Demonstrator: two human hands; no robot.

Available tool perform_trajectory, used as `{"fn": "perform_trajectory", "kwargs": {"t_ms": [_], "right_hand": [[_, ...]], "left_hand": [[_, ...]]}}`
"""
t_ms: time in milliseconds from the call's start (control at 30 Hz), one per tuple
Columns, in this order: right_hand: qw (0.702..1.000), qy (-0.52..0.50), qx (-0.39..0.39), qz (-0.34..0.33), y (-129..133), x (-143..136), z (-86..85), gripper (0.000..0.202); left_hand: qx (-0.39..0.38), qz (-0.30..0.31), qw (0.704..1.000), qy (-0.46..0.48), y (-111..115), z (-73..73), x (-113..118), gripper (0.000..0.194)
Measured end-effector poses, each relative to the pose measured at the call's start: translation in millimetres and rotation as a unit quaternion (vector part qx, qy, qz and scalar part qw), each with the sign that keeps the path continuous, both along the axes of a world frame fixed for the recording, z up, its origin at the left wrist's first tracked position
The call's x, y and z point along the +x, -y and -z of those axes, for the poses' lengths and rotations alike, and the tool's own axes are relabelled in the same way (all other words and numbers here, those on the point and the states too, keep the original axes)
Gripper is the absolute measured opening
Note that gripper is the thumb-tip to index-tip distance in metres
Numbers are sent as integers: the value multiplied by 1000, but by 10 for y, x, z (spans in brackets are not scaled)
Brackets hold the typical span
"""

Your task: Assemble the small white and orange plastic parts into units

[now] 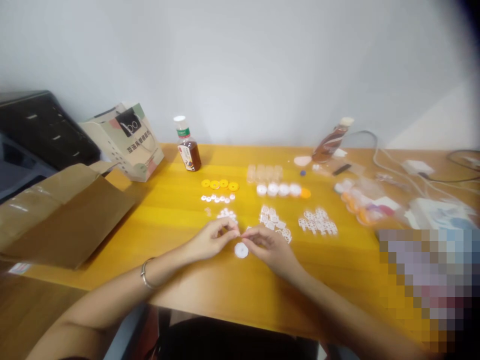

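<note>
My left hand point(215, 237) and my right hand point(270, 246) meet at the fingertips above the table. Thumb and index finger of each are pinched together; whatever lies between them is too small to make out. Just below the fingertips lies a white disc point(241, 250). Small white parts point(227, 215) sit beyond my left hand, and white cut-out pieces point(270, 218) beyond my right. More white openwork pieces point(318, 222) are farther right. Yellow discs point(223, 184) form a row above small white rings point(217, 199).
A cardboard box point(67, 215) and paper bag point(131, 142) stand left. Two bottles point(190, 154) point(332, 143) are at the back. Clear containers point(264, 173) stand behind white round pieces point(278, 189). Cables point(390, 167) and bagged parts point(365, 202) lie right.
</note>
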State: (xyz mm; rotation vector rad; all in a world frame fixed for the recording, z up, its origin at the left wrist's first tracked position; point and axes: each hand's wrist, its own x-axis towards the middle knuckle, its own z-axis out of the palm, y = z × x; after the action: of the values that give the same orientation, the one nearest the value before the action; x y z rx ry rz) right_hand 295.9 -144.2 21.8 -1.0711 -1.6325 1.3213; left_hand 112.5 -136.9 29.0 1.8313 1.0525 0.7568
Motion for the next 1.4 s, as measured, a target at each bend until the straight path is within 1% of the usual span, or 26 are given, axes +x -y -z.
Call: {"fn": "perform_trajectory", "kwargs": {"t_ms": [67, 167, 267, 333, 400, 467, 533, 633, 767, 833, 900, 967, 1000, 1067, 1133, 1233, 1400], "right_hand": [[1000, -19, -24, 2, -9, -16, 7, 10], [998, -35, -56, 8, -15, -23, 56, 11], [995, -40, -86, 15, -25, -19, 85, 12], [993, -32, -113, 11, -36, -11, 76, 13], [990, -23, -140, -2, -46, -1, 56, 13], [987, -23, -161, -13, -49, 10, 38, 13], [984, -28, -173, -16, -44, 18, 29, 13], [982, -37, -185, -15, -31, 21, 18, 12], [982, -24, -187, -20, -24, 21, -14, 12], [986, -8, -167, -27, -20, 32, -9, 12], [992, 11, -119, -24, -5, 59, 34, 13], [999, 45, -28, -4, 30, 99, 120, 13], [997, 72, 37, 13, 55, 122, 173, 13], [979, 124, 163, 20, 114, 161, 280, 17], [958, 157, 240, 7, 171, 180, 362, 25], [942, 187, 279, -20, 218, 169, 415, 32], [938, 200, 284, -20, 213, 133, 404, 28]], "left_hand": [[20, 3, 1000, -14, 13, 23, 38, 18], [53, -10, 998, -33, 36, 66, 69, 18], [85, -18, 995, -54, 58, 79, 73, 17], [127, -9, 990, -62, 59, 74, 56, 17], [198, 6, 977, -82, 51, 76, 25, 15], [275, 20, 954, -114, 41, 93, -5, 15], [333, 25, 932, -143, 36, 122, -24, 15], [377, 24, 912, -160, 42, 157, -28, 14], [383, 29, 910, -159, 47, 162, -21, 13], [374, 29, 915, -148, 45, 167, -25, 12], [359, 32, 923, -135, 45, 188, -35, 11], [340, 39, 931, -130, 51, 223, -45, 11], [329, 45, 934, -133, 56, 244, -49, 11], [309, 58, 938, -146, 64, 283, -51, 12], [294, 70, 940, -160, 66, 314, -48, 13], [282, 78, 941, -170, 58, 337, -36, 15], [283, 71, 939, -183, 56, 339, -23, 16]]}}
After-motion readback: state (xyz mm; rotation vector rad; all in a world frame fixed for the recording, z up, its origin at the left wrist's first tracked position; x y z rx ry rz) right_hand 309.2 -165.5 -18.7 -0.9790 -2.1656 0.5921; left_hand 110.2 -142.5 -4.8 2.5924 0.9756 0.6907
